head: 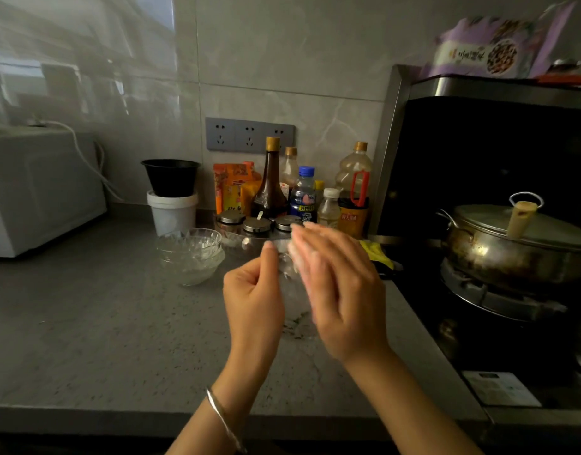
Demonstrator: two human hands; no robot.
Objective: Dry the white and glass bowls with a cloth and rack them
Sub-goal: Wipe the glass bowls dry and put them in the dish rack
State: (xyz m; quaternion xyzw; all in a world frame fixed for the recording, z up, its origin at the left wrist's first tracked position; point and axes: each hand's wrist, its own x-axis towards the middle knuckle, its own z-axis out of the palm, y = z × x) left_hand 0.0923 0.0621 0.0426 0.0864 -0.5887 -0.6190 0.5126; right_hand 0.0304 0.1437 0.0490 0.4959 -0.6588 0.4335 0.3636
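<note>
One glass bowl (294, 292) is held clear of the counter (102, 323), over its middle, nearer the hob-side edge. Its rim is pinched by the left hand (253, 300): thumb on top, fingers curled. The right hand (343, 290) is laid flat against the bowl's far side, fingers straight, nothing grasped, motion-blurred. A pale patch is seen under its fingertips (312, 229); cloth or not cannot be told. A stack of glass bowls (190, 254) is set on the counter just left of the hands, toward the back edge. Behind it, a black bowl (171, 177) is seated on a white tub (172, 211). Bottles (270, 182) and jars (258, 224) are lined along the back edge. A lidded pot (512, 251) is parked on the hob, right side.
</note>
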